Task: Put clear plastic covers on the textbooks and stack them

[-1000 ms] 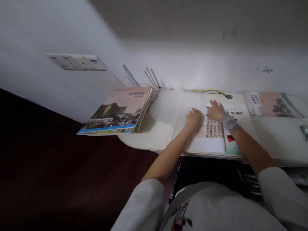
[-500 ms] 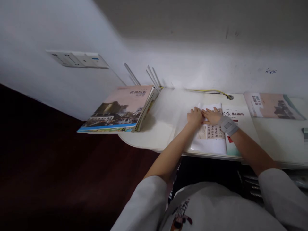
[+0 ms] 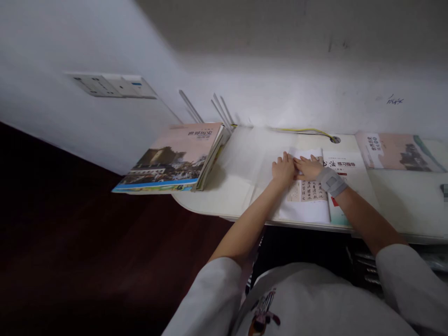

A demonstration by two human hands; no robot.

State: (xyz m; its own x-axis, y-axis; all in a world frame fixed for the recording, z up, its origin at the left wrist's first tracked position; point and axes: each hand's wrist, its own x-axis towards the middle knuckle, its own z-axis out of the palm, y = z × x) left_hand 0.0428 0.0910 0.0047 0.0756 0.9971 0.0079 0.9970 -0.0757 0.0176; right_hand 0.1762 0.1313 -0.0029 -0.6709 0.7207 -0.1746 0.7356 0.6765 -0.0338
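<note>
At the front edge of the white desk [image 3: 206, 200], an opened calligraphy book [image 3: 310, 192] is found under both hands.

The book's lower edge is set close beside the desk edge, near-parallel to it. The left hand [image 3: 283, 169] is placed at the upper left of the printed page, fingers bunched; whether anything is pinched cannot be told. The right hand [image 3: 308, 169] is laid palm down with fingers spread, its fingertips just beside the left hand. Leftward, white desktop is left as working room up to a book stack [image 3: 171, 156], by which the left edge is overhung; rightward, a narrower gap is bounded by a pink book [image 3: 397, 151].
</note>
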